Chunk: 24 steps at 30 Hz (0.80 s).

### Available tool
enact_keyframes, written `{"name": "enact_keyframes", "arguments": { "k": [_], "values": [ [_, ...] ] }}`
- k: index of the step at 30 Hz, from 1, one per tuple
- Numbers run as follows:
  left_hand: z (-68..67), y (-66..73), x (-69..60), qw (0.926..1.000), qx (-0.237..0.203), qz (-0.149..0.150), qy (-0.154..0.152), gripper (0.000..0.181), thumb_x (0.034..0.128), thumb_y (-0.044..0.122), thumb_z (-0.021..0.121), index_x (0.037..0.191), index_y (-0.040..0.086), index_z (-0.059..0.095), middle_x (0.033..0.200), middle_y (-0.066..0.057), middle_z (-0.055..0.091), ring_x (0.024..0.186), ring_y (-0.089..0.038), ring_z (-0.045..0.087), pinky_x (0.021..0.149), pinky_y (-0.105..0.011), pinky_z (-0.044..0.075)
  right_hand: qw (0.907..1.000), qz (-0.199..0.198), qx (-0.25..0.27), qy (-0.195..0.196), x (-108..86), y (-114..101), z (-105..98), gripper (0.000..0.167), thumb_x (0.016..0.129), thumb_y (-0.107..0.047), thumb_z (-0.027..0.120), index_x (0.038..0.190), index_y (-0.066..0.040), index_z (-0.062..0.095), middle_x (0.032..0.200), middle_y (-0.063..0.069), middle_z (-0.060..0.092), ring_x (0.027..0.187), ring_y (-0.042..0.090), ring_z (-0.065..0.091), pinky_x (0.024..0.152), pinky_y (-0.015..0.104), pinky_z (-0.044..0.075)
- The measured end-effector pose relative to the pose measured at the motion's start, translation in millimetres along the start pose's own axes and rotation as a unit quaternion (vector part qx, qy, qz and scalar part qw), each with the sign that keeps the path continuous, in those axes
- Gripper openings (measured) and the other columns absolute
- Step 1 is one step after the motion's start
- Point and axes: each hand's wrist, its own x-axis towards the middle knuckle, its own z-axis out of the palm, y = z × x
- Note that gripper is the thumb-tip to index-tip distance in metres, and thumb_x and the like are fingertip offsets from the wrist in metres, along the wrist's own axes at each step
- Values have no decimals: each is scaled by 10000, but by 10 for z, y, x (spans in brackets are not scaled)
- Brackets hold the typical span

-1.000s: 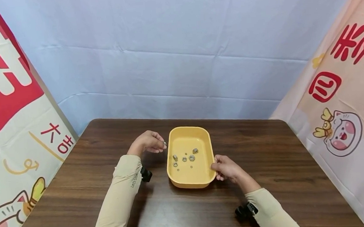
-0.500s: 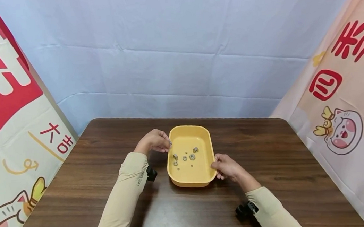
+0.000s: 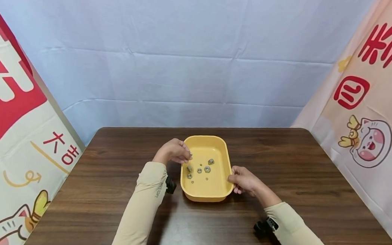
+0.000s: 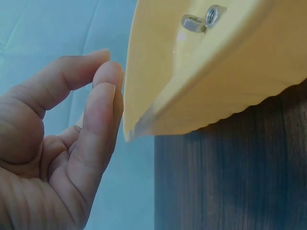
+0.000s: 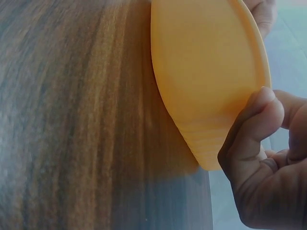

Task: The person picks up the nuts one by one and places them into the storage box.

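Observation:
My left hand (image 3: 175, 150) is over the left rim of a yellow rectangular tray (image 3: 217, 188), pinching a small metal nut (image 3: 191, 154) between thumb and fingers. In the left wrist view the curled left fingers (image 4: 98, 115) are beside the tray wall, and the pinched nut is hidden there. Several silver hex nuts of different sizes lie on the tray floor, among them a larger nut (image 3: 207, 169) and a nut standing near the far right (image 3: 210, 161). My right hand (image 3: 245, 180) grips the tray's right rim, thumb inside and fingers outside.
A dark wood-grain table (image 3: 303, 168) carries the tray. Behind it hangs a pale blue cloth (image 3: 186, 78). Printed banners flank the table on the left (image 3: 22, 140) and right (image 3: 368, 127). Black cameras are strapped to both wrists.
My left hand has moved right with the nut, from outside the tray to over its left rim. The right hand keeps its grip, and the tray has hardly shifted.

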Motion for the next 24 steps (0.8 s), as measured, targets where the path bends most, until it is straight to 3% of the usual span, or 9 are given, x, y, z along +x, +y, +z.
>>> {"name": "enact_keyframes", "arguments": {
  "k": [12, 17, 24],
  "values": [
    [68, 89, 91, 9975, 654, -257, 83, 63, 776, -57, 678, 774, -6, 642, 652, -111, 636, 524, -141, 599, 533, -250, 526, 10000, 3, -62, 62, -5, -9, 9, 89, 806, -15, 494, 798, -31, 407, 524, 41, 495, 392, 75, 464, 354, 179, 388],
    [121, 171, 106, 9937, 1065, -339, 122, 51, 783, -68, 665, 767, -21, 656, 654, -116, 624, 506, -139, 577, 542, -262, 530, 10000, -4, -64, 70, -5, -8, 7, 89, 802, -11, 494, 796, -31, 408, 522, 42, 493, 390, 75, 465, 352, 182, 389],
    [210, 251, 136, 9840, 1637, -649, 259, 116, 767, -76, 662, 882, -77, 647, 615, -115, 613, 465, -138, 538, 517, -262, 512, 10000, -72, -46, -7, -11, -11, -1, 93, 807, -2, 496, 802, -30, 407, 536, 44, 495, 405, 77, 474, 361, 183, 395]
  ]
}}
